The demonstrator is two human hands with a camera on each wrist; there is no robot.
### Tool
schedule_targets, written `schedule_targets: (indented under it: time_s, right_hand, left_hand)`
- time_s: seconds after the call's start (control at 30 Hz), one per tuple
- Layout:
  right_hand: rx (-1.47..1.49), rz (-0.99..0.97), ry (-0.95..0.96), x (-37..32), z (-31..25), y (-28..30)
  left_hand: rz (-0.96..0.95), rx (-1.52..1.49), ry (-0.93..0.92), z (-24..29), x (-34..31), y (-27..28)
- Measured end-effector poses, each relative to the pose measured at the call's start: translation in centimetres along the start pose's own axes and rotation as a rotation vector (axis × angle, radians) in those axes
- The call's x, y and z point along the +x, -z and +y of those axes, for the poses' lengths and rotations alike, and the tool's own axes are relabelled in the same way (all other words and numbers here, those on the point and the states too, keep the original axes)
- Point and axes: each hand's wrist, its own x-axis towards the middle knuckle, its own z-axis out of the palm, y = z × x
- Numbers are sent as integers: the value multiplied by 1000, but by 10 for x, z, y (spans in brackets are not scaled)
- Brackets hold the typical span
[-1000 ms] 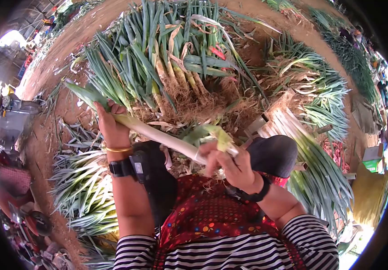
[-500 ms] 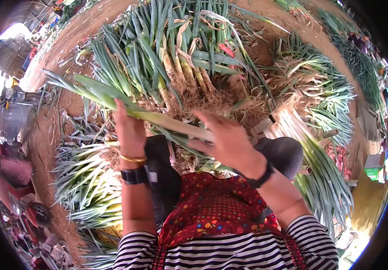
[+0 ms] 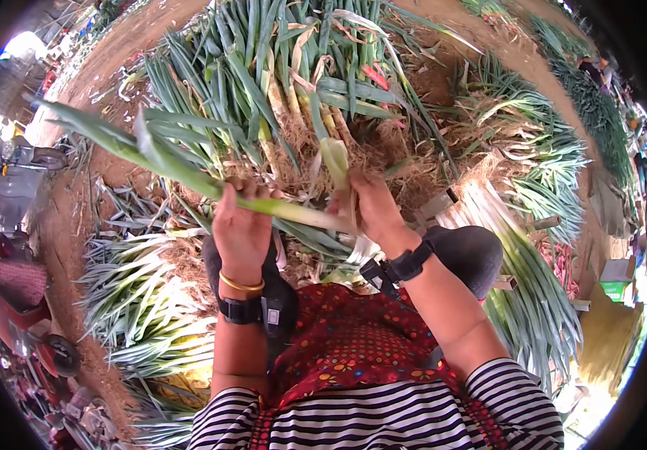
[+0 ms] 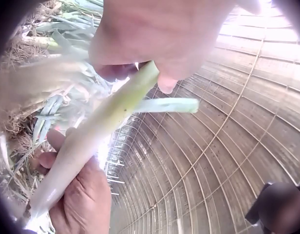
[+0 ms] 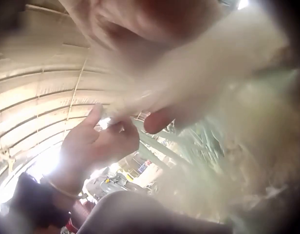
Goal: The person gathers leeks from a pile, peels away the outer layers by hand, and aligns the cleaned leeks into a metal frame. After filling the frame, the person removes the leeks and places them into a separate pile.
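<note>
One long leek lies across both hands in the head view, green leaves to the upper left and pale end to the right. The left hand grips its middle, fingers curled round the stalk. At the pale end, the right hand pinches a loose, peeled-looking leaf that stands up from the stalk. In the left wrist view the pale stalk runs between the left hand above and the right hand below. The right wrist view is blurred, with the left hand beyond the stalk.
Upright leeks with roots stand in front. More leeks lie in piles at the left and right. The person's knees flank the red apron. Vehicles stand at the far left.
The left hand has moved right and slid along the leek toward its pale end. The right hand moved up and forward, and now holds a leaf raised from the stalk.
</note>
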Motion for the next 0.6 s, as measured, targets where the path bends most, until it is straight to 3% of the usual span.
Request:
schedule_targets:
  time_s: [0.07,0.1,0.13,0.2,0.23,0.27,0.33,0.37,0.4,0.43,0.47,0.5,0.53,0.6]
  right_hand:
    - [492,66,-271,-9,-14,-1]
    - [610,116,-388,-17,-24,-7]
    - [608,125,-390,-26,-34,-10]
    - [360,155,-381,-43,-44,-13]
    - [365,10,-296,-47,-37,2]
    - [368,19,-296,-49,-29,8]
    - [15,-65,-31,-59,-19,22]
    - [96,44,-165,-69,-29,15]
    - [-29,37,-89,-77,-30,16]
    - [48,9,-86,-80,-23,22]
    - [-347,-21,472,-82,-9,28]
    - [-191,51,86,-85,-17,28]
    - [-190,18,7,-92,-31,31]
    - [-256,29,81,-99,-33,51]
  left_hand:
    - [-166,-136,-45,5,9,14]
    - [-57,-106,-109,7,12,7]
    - [-28,-129,-137,12,19,11]
    - [-136,-167,-151,31,36,32]
    - [-136,-193,-158,43,42,37]
    - [-137,-219,-162,53,47,42]
    - [-121,-200,-114,68,53,51]
    - [-125,-218,-103,71,57,61]
    - [-180,-186,-134,73,59,69]
    - [-153,-173,-119,79,68,89]
    - [-251,-202,-56,90,79,113]
    - [-284,-177,-35,98,84,122]
    - [-170,-99,-80,107,84,124]
    - [-222,-143,-52,139,96,148]
